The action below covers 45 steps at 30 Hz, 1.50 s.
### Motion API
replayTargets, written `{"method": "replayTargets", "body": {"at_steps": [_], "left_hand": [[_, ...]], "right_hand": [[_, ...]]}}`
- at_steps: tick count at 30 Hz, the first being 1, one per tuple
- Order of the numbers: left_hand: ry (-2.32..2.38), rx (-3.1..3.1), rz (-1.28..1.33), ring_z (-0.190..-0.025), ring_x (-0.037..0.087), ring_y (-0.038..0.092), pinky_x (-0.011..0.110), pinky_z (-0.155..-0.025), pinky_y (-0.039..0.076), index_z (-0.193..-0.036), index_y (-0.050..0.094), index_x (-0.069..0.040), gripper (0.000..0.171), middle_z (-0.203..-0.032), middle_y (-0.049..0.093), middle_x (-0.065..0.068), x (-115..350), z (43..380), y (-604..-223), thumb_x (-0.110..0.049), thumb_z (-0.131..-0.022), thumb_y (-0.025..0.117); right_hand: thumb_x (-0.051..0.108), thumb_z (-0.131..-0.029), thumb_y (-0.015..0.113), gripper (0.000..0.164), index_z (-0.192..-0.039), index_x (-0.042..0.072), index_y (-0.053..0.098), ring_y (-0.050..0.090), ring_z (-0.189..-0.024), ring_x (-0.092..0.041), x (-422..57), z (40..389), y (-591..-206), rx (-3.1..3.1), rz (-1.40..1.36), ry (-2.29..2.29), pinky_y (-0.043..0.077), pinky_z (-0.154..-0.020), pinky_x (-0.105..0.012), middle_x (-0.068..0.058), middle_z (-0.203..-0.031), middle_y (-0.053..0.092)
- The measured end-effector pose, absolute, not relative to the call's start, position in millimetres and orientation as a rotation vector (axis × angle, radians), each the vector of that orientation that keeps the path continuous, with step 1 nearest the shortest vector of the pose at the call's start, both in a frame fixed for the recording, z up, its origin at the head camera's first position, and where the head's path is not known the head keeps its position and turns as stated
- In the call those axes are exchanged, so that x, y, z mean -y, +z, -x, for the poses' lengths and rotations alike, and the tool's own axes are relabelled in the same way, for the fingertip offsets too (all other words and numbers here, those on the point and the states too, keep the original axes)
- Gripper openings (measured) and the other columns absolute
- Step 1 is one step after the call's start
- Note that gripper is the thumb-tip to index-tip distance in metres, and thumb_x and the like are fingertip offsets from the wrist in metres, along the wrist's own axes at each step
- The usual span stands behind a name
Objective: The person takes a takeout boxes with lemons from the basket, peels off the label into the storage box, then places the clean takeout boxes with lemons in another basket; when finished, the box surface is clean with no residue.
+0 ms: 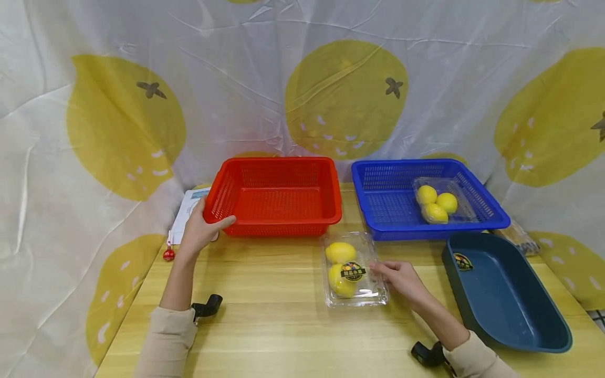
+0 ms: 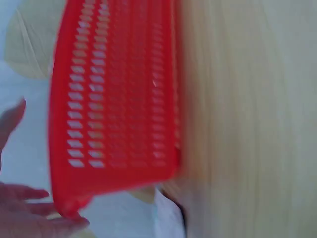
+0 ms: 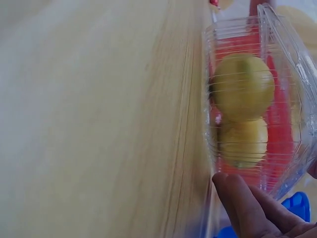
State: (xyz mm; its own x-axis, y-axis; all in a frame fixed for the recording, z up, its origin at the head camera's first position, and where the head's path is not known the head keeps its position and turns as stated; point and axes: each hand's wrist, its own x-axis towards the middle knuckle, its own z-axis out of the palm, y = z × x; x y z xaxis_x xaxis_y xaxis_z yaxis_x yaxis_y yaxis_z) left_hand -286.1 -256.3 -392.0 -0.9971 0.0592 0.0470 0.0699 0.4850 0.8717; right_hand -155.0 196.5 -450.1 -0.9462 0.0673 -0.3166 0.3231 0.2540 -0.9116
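My left hand (image 1: 200, 231) is at the near left corner of an empty red plastic basket (image 1: 279, 229). Its fingers touch the basket's rim in the left wrist view, while the thumb stands apart, stretched out. On the table in front, a clear plastic fruit box (image 1: 364, 296) with a dark round label lies flat and holds two lemons (image 1: 341, 253). My right hand (image 1: 404, 278) pinches the right edge of this box, thumb on top and fingers low along the side, as the right wrist view (image 3: 257, 208) shows.
A blue basket (image 1: 378, 210) at the back right holds another clear box with three lemons (image 1: 436, 205). A dark teal basin (image 1: 501, 294) stands at the right. Behind the red basket's left side are a white paper (image 1: 181, 218) and a small red bell (image 1: 168, 254). A lemon-print curtain (image 1: 236, 79) hangs behind.
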Motion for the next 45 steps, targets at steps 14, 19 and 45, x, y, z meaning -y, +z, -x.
{"method": "replayTargets", "body": {"at_steps": [14,19,45], "left_hand": [[-1.854,2.479,0.156,-0.145,0.027,0.032,0.047,-0.115,0.035,-0.157,0.017,-0.020,0.093,-0.161,0.026,0.001,189.7,222.3,-354.3,-0.033,-0.085,0.075],[-2.092,2.456,0.305,-0.141,0.026,0.039,0.042,-0.113,0.038,-0.153,0.029,-0.017,0.079,-0.156,0.037,0.002,164.0,208.7,-360.6,-0.022,-0.088,0.073],[-2.546,2.520,0.277,-0.142,0.040,0.036,0.051,-0.116,0.033,-0.150,0.030,0.001,0.081,-0.152,0.038,0.024,50.2,210.1,-471.8,-0.030,-0.088,0.072]], "right_hand": [[0.036,-0.092,0.066,0.058,-0.126,-0.011,0.059,0.070,-0.085,-0.008,-197.6,154.9,-448.5,-2.262,-0.342,-1.792,0.056,-0.077,-0.022,-0.012,-0.105,0.074],[0.034,-0.092,0.066,0.059,-0.126,-0.014,0.057,0.070,-0.082,-0.009,-194.7,153.6,-448.0,-2.225,-0.346,-1.820,0.057,-0.074,-0.021,-0.010,-0.101,0.074],[0.039,-0.090,0.067,0.058,-0.122,-0.009,0.060,0.066,-0.081,-0.010,-190.8,156.0,-449.6,-2.241,-0.439,-1.807,0.058,-0.072,-0.024,-0.005,-0.094,0.071]]}}
